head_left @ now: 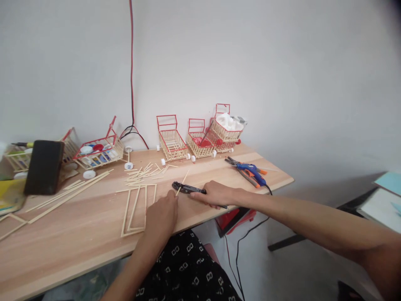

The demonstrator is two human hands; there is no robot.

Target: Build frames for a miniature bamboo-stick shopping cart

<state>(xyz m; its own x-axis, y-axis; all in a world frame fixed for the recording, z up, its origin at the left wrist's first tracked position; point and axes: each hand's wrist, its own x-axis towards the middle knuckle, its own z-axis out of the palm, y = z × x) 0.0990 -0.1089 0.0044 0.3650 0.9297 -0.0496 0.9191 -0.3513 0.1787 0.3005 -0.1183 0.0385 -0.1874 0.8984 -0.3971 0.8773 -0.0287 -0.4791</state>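
Leftmost on the wooden table a dark flat block stands propped up, and beside it sits a stick-built cart filled with coloured bottle caps. Long loose sticks lie in front of these, and further right a flat stick frame rests on the table. The left hand lies just beside that frame, its fingertips pinched on the near end of a thin stick. The stick's lower part sits at the head of a black cutter, which the right hand grips with fingers closed around the handles. Behind them, three small red-handled carts stand by the wall, and a blue glue gun lies near the table's right edge.
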